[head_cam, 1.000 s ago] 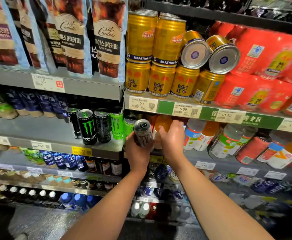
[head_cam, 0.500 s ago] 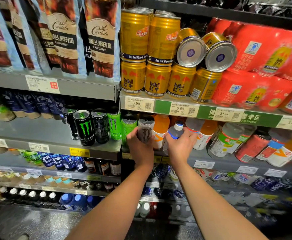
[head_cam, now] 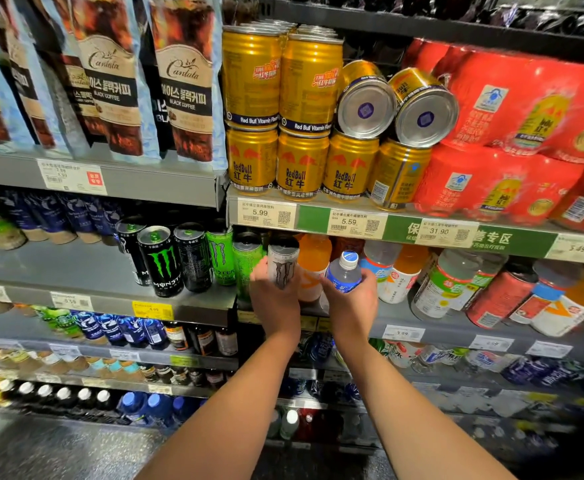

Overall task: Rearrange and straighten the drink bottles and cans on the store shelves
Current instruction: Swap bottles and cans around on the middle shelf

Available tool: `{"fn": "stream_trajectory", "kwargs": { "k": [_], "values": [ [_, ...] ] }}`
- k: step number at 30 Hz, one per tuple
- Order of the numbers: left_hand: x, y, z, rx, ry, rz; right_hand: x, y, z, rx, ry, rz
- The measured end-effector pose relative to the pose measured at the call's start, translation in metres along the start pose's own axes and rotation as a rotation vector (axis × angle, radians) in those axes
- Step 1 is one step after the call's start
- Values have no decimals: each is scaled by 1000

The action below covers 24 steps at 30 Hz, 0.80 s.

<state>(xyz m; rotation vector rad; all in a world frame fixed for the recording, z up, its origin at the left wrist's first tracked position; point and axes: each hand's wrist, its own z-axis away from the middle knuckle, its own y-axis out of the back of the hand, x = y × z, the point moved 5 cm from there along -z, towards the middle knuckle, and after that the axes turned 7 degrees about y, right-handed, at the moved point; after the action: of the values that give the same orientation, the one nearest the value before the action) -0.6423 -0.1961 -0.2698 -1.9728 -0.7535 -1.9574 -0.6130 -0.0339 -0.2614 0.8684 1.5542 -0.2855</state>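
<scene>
My left hand grips a tall white Monster can, held upright at the front of the middle shelf, right of a green Monster can. My right hand holds a small clear bottle with a blue label and white cap, tilted slightly, just in front of an orange drink bottle. Black and green Monster cans stand in a row to the left.
Gold Red Bull cans are stacked on the shelf above, two of them lying on their sides. Red multipacks fill the right. Mixed bottles lean on the middle shelf's right. Coffee pouches hang upper left.
The white can went from tilted with its top facing me to upright by the green can. My right hand drew back from the shelf and now holds the blue-labelled bottle.
</scene>
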Motion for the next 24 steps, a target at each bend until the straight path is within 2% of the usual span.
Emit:
{"fn": "stream_trajectory", "kwargs": {
  "k": [3, 7, 14, 20, 24],
  "values": [
    [-6, 5, 4, 5, 13, 4, 5, -6, -1, 2, 30, 24],
    [-7, 3, 7, 1, 42, -25, 7, -9, -2, 100, 153, 142],
    [-6, 1, 10, 31, 38, -39, 9, -7, -1, 129, 75, 127],
    [-12, 6, 8, 52, 3, -36, 8, -6, 0, 104, 172, 203],
    [-11, 12, 9, 40, 15, -17, 6, -8, 9, 50, 144, 32]
  ]
}}
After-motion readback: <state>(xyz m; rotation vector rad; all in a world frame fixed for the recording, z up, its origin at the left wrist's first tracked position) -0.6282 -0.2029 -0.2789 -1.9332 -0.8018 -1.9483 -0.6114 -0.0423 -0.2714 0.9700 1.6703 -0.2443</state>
